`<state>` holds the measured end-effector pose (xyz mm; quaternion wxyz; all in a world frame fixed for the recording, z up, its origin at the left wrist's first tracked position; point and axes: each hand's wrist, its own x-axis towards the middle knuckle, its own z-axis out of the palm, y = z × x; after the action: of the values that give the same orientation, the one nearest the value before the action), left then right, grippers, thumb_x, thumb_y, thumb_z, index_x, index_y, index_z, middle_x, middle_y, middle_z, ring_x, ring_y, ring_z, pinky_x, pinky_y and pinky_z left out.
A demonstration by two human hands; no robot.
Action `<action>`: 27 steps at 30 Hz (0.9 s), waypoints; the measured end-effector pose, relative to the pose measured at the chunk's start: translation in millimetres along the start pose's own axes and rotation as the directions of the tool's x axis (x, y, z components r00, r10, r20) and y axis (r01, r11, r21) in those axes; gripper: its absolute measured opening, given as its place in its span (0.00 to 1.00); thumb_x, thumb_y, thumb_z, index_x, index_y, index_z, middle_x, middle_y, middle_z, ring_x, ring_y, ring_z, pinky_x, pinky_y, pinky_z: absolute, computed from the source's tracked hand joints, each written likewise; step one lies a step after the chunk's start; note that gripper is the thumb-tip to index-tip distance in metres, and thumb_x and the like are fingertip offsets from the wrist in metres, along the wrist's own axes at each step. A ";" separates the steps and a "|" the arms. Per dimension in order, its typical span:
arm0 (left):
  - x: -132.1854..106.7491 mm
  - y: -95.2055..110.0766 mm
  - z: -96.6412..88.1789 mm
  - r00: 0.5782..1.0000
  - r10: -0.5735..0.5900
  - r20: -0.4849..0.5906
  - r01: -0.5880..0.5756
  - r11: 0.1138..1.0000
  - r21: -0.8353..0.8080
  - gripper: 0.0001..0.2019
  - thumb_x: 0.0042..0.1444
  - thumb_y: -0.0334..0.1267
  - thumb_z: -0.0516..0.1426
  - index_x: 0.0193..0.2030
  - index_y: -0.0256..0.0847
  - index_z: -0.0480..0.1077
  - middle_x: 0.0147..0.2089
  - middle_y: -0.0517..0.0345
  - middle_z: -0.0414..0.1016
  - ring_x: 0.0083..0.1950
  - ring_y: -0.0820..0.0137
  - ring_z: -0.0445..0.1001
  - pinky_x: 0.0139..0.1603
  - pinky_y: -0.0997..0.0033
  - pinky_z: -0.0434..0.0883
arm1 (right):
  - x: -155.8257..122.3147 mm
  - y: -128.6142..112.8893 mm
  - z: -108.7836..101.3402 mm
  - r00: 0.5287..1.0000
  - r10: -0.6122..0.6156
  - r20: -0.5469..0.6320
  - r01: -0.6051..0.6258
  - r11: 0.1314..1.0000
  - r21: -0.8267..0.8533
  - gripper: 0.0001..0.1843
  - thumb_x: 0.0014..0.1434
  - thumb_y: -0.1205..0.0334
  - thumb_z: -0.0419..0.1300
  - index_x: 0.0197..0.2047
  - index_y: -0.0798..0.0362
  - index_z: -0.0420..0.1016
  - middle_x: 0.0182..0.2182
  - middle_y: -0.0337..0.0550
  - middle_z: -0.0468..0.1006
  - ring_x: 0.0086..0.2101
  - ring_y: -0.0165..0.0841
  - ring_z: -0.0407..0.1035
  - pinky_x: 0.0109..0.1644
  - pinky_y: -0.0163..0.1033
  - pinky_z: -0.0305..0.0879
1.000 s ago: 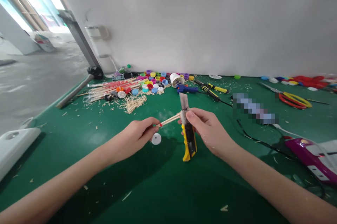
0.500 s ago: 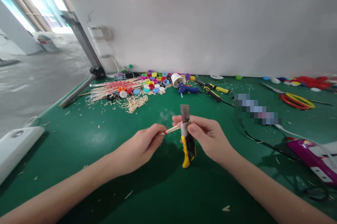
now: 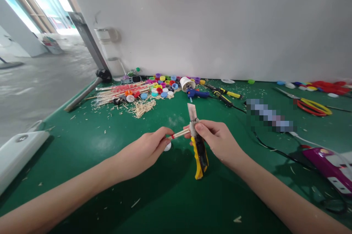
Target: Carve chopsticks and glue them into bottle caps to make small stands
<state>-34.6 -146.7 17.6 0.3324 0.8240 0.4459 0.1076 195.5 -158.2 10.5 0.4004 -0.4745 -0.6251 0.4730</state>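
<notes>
Desk (image 3: 154, 204), lower frame. L hand (image 3: 148, 146) ctr-left, R hand (image 3: 220, 140) ctr-right. R fingers grasping yellow/blk utility knife (image 3: 200, 149), blade up, mid-frame; L fingers pinching red-marked wooden sticks (image 3: 181, 133), left of knife. White cap (image 3: 167, 147) partly behind L thumb.

my left hand (image 3: 150, 146) is hiding one end of the wooden sticks (image 3: 180, 133) and part of a white cap (image 3: 167, 147); my utility knife (image 3: 200, 151) is partly covering my right hand (image 3: 217, 137). pixelation is blurring a long object (image 3: 269, 115); the right edge is cutting off a purple power strip (image 3: 319, 158).
</notes>
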 end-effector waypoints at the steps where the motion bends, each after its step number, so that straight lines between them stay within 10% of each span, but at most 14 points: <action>1: -0.2 0.1 -1.4 1.000 -0.006 0.018 0.006 1.000 0.017 0.16 0.68 0.47 0.40 0.50 0.47 0.63 0.37 0.59 0.74 0.32 0.71 0.71 0.31 0.72 0.63 | 0.0 0.5 0.0 1.000 -0.017 -0.021 0.016 0.999 -0.037 0.21 0.63 0.45 0.52 0.34 0.51 0.79 0.26 0.41 0.77 0.27 0.30 0.69 0.30 0.35 0.65; 7: -12.0 -22.3 -22.2 0.994 -0.095 0.061 0.083 0.981 0.175 0.19 0.67 0.51 0.39 0.43 0.46 0.66 0.35 0.58 0.75 0.33 0.68 0.73 0.32 0.70 0.63 | 4.7 -2.3 -20.9 0.978 -0.067 -0.197 0.079 0.996 0.052 0.19 0.60 0.45 0.57 0.34 0.51 0.80 0.29 0.42 0.79 0.28 0.31 0.72 0.33 0.37 0.69; 14: -53.9 -113.9 -82.5 0.954 -0.224 -0.199 0.284 0.891 0.355 0.15 0.64 0.47 0.47 0.47 0.44 0.70 0.46 0.59 0.77 0.48 0.62 0.75 0.51 0.65 0.65 | 6.9 -7.0 -75.4 0.860 0.018 -0.510 0.118 0.965 0.233 0.13 0.55 0.47 0.63 0.33 0.48 0.79 0.34 0.41 0.81 0.33 0.30 0.74 0.38 0.36 0.72; 19: -68.7 -166.0 -110.0 0.924 -0.218 -0.315 0.366 0.745 0.558 0.17 0.61 0.48 0.48 0.47 0.43 0.70 0.47 0.50 0.76 0.50 0.55 0.73 0.54 0.57 0.65 | -3.6 11.9 -85.1 0.858 0.168 -0.486 0.008 0.941 0.339 0.14 0.54 0.46 0.64 0.33 0.49 0.78 0.34 0.42 0.81 0.31 0.31 0.74 0.35 0.36 0.73; 22: -60.6 -148.7 -103.2 0.908 -0.148 -0.392 0.397 0.601 0.693 0.24 0.62 0.51 0.46 0.56 0.36 0.66 0.56 0.38 0.70 0.60 0.46 0.65 0.60 0.48 0.60 | -6.7 16.1 -85.3 0.861 0.172 -0.479 0.008 0.937 0.349 0.15 0.54 0.46 0.64 0.33 0.49 0.78 0.34 0.42 0.81 0.32 0.31 0.74 0.36 0.35 0.73; 27: -41.0 -54.5 -49.7 0.965 0.010 -0.260 0.171 0.728 0.664 0.22 0.63 0.51 0.46 0.57 0.41 0.65 0.56 0.47 0.70 0.58 0.52 0.66 0.57 0.49 0.62 | -8.6 11.7 -77.1 0.893 0.135 -0.429 0.001 0.953 0.303 0.16 0.55 0.45 0.62 0.34 0.49 0.79 0.37 0.43 0.81 0.34 0.32 0.76 0.39 0.36 0.74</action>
<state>-118.0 -136.6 25.0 -0.0459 0.8480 0.5275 0.0235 273.3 -149.1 16.5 0.5821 -0.5265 -0.4223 0.4535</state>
